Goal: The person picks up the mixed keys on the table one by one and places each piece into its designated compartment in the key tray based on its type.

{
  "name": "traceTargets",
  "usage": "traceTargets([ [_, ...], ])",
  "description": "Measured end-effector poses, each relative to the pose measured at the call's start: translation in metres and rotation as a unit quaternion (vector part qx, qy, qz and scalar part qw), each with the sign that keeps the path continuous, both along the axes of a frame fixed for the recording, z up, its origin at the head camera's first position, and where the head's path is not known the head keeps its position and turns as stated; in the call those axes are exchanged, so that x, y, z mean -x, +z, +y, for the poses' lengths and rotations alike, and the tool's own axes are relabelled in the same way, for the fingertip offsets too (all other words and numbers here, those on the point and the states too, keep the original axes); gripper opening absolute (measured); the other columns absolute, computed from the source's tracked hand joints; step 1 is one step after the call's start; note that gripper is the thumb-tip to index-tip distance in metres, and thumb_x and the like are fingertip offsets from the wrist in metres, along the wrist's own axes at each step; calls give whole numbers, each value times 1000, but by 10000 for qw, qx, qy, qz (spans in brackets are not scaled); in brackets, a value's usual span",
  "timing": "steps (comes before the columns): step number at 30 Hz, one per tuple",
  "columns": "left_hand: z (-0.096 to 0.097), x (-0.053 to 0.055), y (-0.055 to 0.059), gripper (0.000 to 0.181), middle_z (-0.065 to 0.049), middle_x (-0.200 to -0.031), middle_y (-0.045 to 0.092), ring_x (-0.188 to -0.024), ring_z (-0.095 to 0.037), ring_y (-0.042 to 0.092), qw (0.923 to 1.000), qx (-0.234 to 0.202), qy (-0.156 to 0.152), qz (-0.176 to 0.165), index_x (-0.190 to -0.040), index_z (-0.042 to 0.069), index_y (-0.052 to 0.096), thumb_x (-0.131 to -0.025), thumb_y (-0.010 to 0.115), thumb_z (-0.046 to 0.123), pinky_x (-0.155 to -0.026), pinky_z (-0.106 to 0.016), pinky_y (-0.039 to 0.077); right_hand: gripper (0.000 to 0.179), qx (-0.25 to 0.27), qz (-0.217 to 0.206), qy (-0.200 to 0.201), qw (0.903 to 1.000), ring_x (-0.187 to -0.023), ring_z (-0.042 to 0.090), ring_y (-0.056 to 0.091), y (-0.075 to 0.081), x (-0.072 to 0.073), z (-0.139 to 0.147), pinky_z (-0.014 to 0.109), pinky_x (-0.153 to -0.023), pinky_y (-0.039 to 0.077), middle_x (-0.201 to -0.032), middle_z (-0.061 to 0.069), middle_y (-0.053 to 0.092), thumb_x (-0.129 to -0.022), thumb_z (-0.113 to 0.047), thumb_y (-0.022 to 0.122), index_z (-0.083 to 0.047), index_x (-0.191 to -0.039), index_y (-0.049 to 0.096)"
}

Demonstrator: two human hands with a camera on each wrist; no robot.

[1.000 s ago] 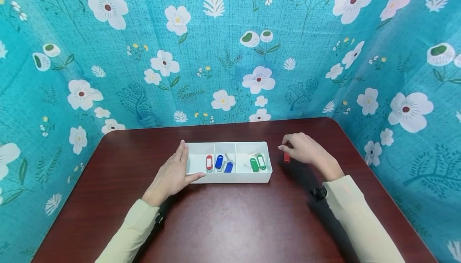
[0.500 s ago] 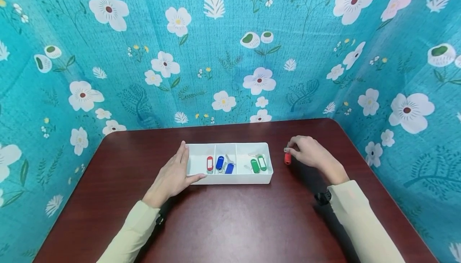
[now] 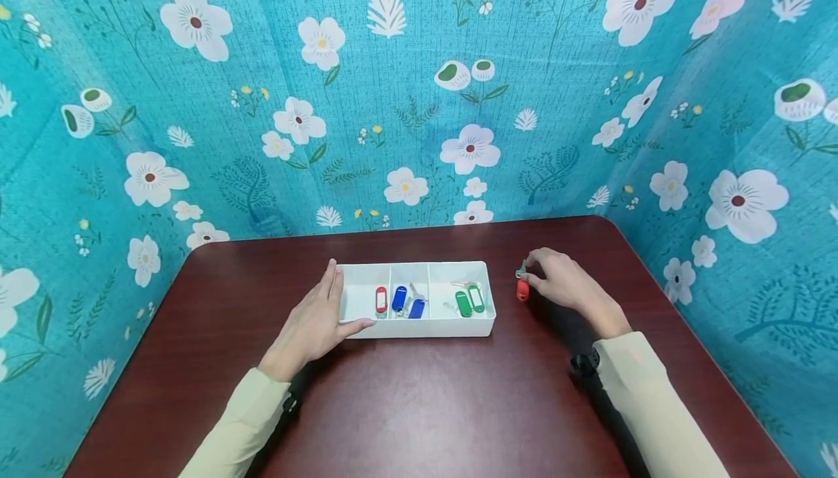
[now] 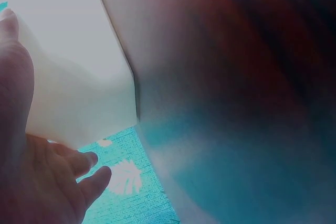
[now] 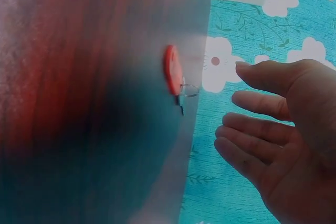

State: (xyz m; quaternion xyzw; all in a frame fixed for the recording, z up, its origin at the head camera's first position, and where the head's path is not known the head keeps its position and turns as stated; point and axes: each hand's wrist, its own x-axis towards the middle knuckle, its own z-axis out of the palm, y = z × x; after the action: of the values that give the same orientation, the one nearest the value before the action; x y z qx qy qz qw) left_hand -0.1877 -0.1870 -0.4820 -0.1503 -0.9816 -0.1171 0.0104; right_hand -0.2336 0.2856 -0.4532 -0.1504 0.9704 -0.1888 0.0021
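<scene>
A white box (image 3: 425,329) with three compartments stands on the table. My left hand (image 3: 310,325) rests against its left end, fingers straight along the end wall and thumb along the front wall; the left wrist view also shows the box wall (image 4: 79,77) beside this hand. To the right of the box, a red key tag (image 3: 522,289) with a ring and a key lies on the table. Close beside it is my right hand (image 3: 563,281). In the right wrist view, its extended fingers stand apart from the red key tag (image 5: 172,70) and hold nothing.
Inside the box, a red key tag (image 3: 381,299) lies in the left compartment. Two blue key tags (image 3: 399,297) are in the middle one and two green key tags (image 3: 463,304) in the right one. Flowered blue cloth (image 3: 406,100) hangs behind the dark table (image 3: 425,405).
My right hand has shifted slightly right, away from the red key tag's ring and key, which show more now. The left hand and the box have stayed in place.
</scene>
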Motion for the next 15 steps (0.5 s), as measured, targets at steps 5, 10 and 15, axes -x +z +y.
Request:
traceTargets([
  [5, 0, -1, 0, 122, -19, -178, 6, -161, -42, 27, 10000, 14, -8, -3, -168, 0, 11, -88, 63, 77, -124, -54, 40, 38, 36, -118, 32, 9999, -108, 37, 65, -7, 2, 3, 60, -99, 57, -122, 22, 70, -99, -19, 71, 3, -129, 64],
  [10, 0, -1, 1, 121, -21, -178, 9, -160, -42, 30, 9999, -9, -47, 113, -167, -1, 13, -89, 62, 77, -123, -54, 42, 38, 41, -180, 16, 9998, -106, 34, 64, -11, 4, 6, 59, -99, 57, -122, 21, 70, -99, -19, 71, 2, -130, 64],
  [15, 0, 0, 0, 121, -21, -178, 8, -160, -42, 30, 9999, 1, -24, 100, -167, -2, 13, -89, 61, 78, -122, -54, 42, 42, 47, -260, 0, 9997, -110, 35, 63, -12, 7, 7, 60, -102, 55, -126, 23, 69, -100, -20, 69, 4, -133, 62],
])
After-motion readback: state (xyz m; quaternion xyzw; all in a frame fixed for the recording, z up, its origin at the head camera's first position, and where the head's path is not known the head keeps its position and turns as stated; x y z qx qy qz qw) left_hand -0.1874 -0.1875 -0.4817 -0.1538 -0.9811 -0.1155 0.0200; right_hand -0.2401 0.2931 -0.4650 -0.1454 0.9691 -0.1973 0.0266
